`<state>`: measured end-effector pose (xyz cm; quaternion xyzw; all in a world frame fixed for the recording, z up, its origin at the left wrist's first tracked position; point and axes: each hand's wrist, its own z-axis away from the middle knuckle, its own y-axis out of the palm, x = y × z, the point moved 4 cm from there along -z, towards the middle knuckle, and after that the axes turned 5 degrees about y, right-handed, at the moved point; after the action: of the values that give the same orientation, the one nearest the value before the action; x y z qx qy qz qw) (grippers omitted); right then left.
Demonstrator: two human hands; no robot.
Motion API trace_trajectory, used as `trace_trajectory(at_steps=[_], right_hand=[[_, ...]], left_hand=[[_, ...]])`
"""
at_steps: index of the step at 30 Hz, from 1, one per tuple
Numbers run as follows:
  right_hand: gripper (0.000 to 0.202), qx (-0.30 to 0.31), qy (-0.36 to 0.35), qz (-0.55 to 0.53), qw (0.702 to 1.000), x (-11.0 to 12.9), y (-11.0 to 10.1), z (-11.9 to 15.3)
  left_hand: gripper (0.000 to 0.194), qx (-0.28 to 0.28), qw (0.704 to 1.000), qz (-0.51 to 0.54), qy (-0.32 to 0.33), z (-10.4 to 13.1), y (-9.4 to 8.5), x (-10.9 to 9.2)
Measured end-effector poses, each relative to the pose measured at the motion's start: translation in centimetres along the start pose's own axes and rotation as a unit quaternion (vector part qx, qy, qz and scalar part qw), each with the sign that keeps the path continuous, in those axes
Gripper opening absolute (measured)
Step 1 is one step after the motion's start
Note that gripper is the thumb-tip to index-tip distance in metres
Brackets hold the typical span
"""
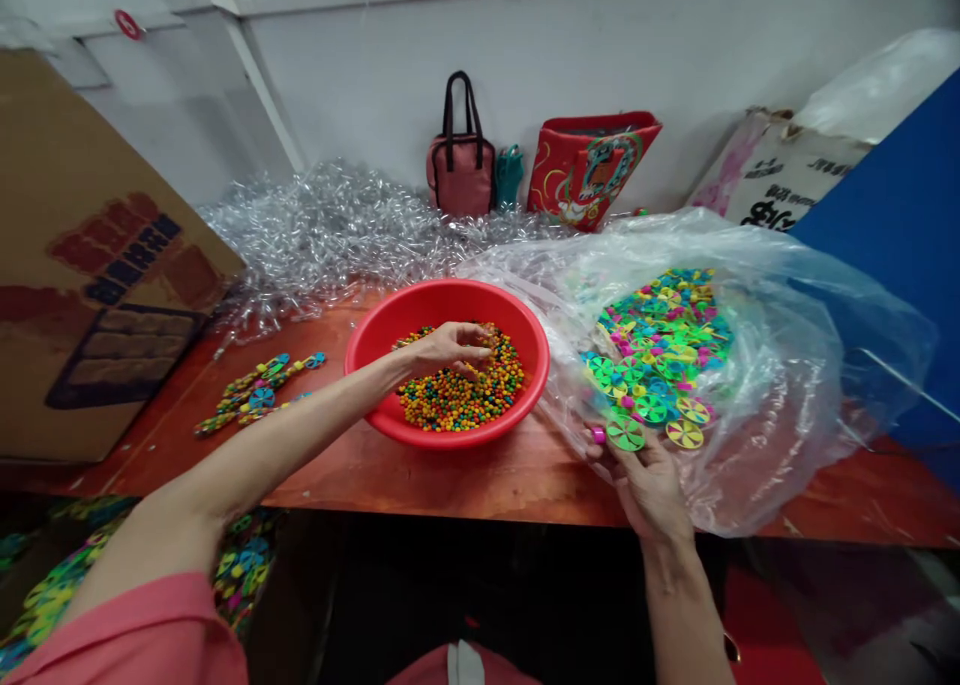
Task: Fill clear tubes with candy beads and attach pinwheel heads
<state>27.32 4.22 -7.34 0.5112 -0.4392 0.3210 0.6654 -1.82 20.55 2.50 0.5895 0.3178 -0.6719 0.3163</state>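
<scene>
My left hand (450, 350) sits at the centre of the frame, fingers curled down into the heap of small multicoloured round beads (461, 390) inside the red plastic bowl (375, 340); whether it has pinched any I cannot tell. My right hand (645, 480), lower right of centre, grips a green pinwheel-patterned plastic disc (625, 433) at the mouth of the large clear plastic bag (787, 365), which holds a pile of similar bright discs (660, 340).

The risks I judge: the bag slumps over the front edge of the red-brown wooden table (465, 475), so a tug could spill discs to the floor. The bowl stands near that edge too; a heavy scoop could tip beads out. At left, finished chains of discs (255, 390) lie well apart.
</scene>
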Motion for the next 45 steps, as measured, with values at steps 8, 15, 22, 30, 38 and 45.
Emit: trace_trajectory(at_steps=[8, 15, 22, 30, 38, 45], right_hand=[[0.04, 0.076, 0.041, -0.086, 0.993, 0.3, 5.6, -0.1], [0.038, 0.119, 0.019, -0.091, 0.989, 3.1, 11.2, -1.1], [0.036, 0.182, -0.026, -0.035, 0.982, 5.0, 16.3, -1.4], [0.039, 0.213, -0.041, -0.028, 0.976, 5.2, 19.9, -3.4], [0.039, 0.253, -0.037, 0.003, 0.967, 5.3, 21.4, -3.8], [0.037, 0.313, -0.039, 0.093, 0.944, 6.1, 19.7, -3.4]], left_hand=[[0.046, 0.001, 0.997, 0.072, 0.009, 3.0, 0.4, 0.0], [0.048, -0.029, 0.988, 0.123, 0.083, 7.0, 3.7, -1.5], [0.058, -0.015, 0.986, 0.125, 0.111, 10.7, 7.3, -0.5], [0.055, -0.109, 0.982, 0.057, 0.141, 9.8, 3.9, -1.8], [0.055, -0.05, 0.985, 0.091, 0.138, 10.4, 3.9, -1.3], [0.054, 0.003, 0.974, 0.198, 0.11, 11.5, 5.9, -0.8]])
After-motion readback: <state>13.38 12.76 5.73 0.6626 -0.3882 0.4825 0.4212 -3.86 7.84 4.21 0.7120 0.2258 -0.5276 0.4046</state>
